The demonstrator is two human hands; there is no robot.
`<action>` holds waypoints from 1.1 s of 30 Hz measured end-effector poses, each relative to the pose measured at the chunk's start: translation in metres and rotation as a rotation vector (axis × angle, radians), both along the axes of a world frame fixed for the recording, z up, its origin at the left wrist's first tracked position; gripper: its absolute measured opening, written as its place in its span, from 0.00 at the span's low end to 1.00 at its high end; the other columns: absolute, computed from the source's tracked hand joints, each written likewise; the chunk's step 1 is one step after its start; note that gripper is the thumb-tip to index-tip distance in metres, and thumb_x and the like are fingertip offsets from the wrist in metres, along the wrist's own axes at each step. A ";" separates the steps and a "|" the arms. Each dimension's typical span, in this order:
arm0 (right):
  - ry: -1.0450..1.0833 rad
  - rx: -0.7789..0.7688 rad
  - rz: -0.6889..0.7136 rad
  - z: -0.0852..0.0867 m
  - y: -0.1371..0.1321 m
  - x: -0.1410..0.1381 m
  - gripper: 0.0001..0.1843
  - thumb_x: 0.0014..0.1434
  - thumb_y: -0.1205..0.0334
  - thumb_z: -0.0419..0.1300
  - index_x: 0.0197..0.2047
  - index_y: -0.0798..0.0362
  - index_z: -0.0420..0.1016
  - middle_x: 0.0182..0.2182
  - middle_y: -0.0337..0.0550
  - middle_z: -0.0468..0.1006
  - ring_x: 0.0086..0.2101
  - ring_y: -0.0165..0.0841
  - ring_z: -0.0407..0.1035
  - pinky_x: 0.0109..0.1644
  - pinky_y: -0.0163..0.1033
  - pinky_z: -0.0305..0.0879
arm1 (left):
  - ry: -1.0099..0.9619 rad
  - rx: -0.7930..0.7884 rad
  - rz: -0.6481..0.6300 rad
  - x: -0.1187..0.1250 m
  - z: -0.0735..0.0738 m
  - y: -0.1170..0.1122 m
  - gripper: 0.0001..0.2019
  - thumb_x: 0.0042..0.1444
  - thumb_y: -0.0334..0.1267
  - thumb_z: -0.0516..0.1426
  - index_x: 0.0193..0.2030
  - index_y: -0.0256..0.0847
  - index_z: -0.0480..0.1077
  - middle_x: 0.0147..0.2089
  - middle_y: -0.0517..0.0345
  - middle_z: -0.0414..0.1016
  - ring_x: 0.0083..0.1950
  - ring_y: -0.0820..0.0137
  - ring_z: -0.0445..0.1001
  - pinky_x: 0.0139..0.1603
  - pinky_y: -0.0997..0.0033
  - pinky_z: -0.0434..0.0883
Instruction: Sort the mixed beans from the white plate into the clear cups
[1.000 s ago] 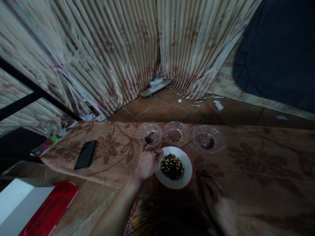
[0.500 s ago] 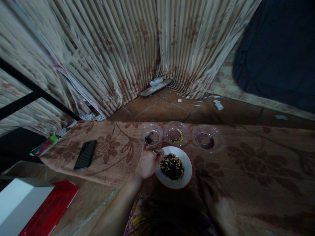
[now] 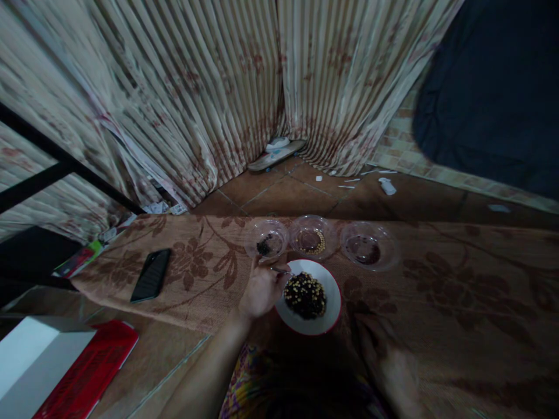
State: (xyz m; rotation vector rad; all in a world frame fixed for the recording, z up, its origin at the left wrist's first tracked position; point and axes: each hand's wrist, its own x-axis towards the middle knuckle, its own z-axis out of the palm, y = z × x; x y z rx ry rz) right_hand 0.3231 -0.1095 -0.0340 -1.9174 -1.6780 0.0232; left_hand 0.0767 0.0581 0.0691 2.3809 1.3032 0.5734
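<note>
Pinched in my left hand (image 3: 262, 289) is a thin, shiny metal utensil (image 3: 280, 270), its kind not clear. This hand is at the left rim of a white bowl (image 3: 332, 294) with a red edge. In the bowl lies a heap of mixed dark and yellow grains or beans (image 3: 305, 295). Just above my fingers stands a clear plastic bowl (image 3: 279, 230) with a few black grains (image 3: 264, 244). My right hand (image 3: 386, 352) is low at the right of the white bowl, in shadow and blurred; its fingers are hard to make out.
A second clear bowl (image 3: 329, 227) holds yellow grains, a third (image 3: 386, 241) dark reddish ones. On the brown floral cloth (image 3: 209, 297) lies a phone (image 3: 151, 274). A red and white box (image 3: 87, 366) is on the floor at left. A skateboard (image 3: 277, 156) lies by the curtains.
</note>
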 end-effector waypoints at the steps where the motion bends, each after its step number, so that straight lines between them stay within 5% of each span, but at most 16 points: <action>1: 0.002 0.000 -0.001 0.000 0.000 0.000 0.20 0.71 0.53 0.46 0.47 0.48 0.79 0.43 0.44 0.82 0.38 0.34 0.78 0.39 0.36 0.73 | -0.003 -0.004 0.001 0.000 0.000 0.000 0.06 0.63 0.34 0.59 0.36 0.46 0.77 0.41 0.62 0.83 0.50 0.65 0.79 0.72 0.51 0.51; 18: 0.015 -0.023 -0.007 0.001 0.000 0.000 0.20 0.70 0.53 0.47 0.47 0.49 0.79 0.44 0.45 0.82 0.38 0.35 0.79 0.40 0.37 0.74 | -0.036 -0.044 0.020 0.001 0.001 -0.001 0.09 0.64 0.34 0.57 0.33 0.46 0.77 0.42 0.61 0.84 0.50 0.66 0.79 0.72 0.53 0.53; 24: 0.008 -0.023 -0.005 -0.001 0.000 0.000 0.19 0.70 0.54 0.47 0.47 0.48 0.79 0.44 0.44 0.82 0.39 0.34 0.79 0.39 0.36 0.74 | -0.113 -0.061 0.027 0.002 0.013 -0.003 0.10 0.64 0.35 0.57 0.34 0.46 0.78 0.41 0.61 0.84 0.47 0.66 0.80 0.71 0.53 0.58; 33: -0.002 0.019 -0.002 -0.001 0.002 -0.002 0.18 0.70 0.55 0.47 0.45 0.47 0.78 0.42 0.43 0.83 0.35 0.33 0.80 0.34 0.35 0.74 | -0.208 0.024 0.067 0.040 0.035 0.048 0.12 0.63 0.33 0.57 0.28 0.42 0.78 0.42 0.57 0.84 0.47 0.66 0.80 0.67 0.54 0.64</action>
